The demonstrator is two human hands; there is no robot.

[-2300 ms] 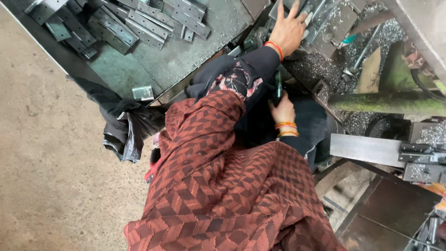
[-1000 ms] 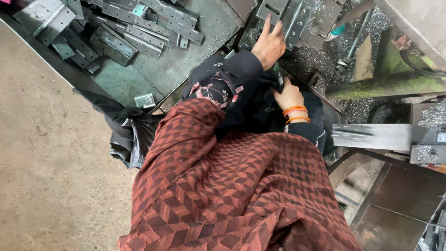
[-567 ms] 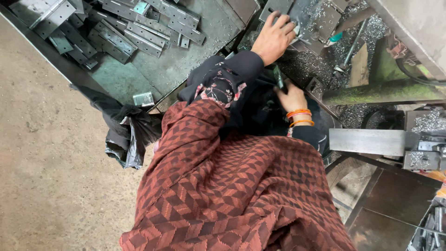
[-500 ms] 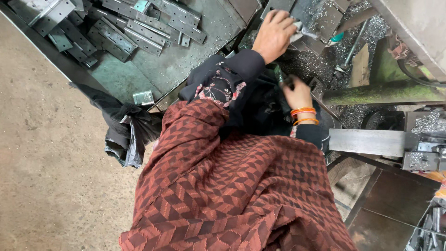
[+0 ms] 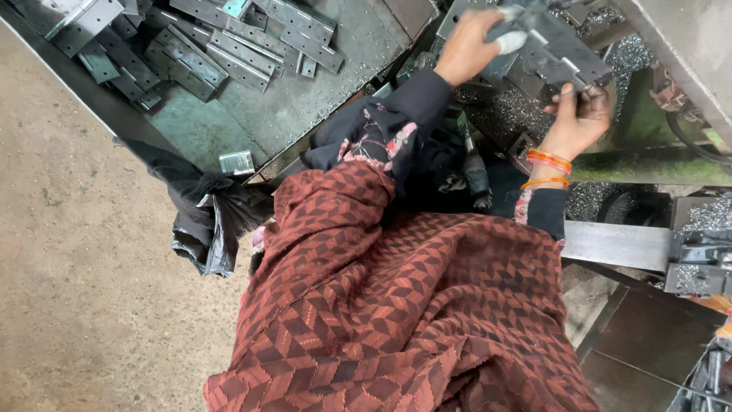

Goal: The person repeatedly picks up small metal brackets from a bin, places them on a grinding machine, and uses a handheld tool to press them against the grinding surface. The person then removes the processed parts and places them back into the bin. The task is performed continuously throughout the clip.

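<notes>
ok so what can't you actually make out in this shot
Head view only:
- Left hand fingertips: blurred, wrapped over the metal plate.
- Plate's top: cut off by the frame edge.
- Right hand palm: faces away.
- Lap and legs: hidden under the red shawl.

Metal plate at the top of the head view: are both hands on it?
Yes, the left hand grips the grey metal plate at one end and the right hand holds its other edge.

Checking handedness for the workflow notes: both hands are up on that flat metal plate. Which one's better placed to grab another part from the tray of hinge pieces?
Left, probably. The left hand grips the metal plate at its near edge, closest to the tray of hinge pieces. The right hand supports the plate's far side, away from the tray.
</notes>
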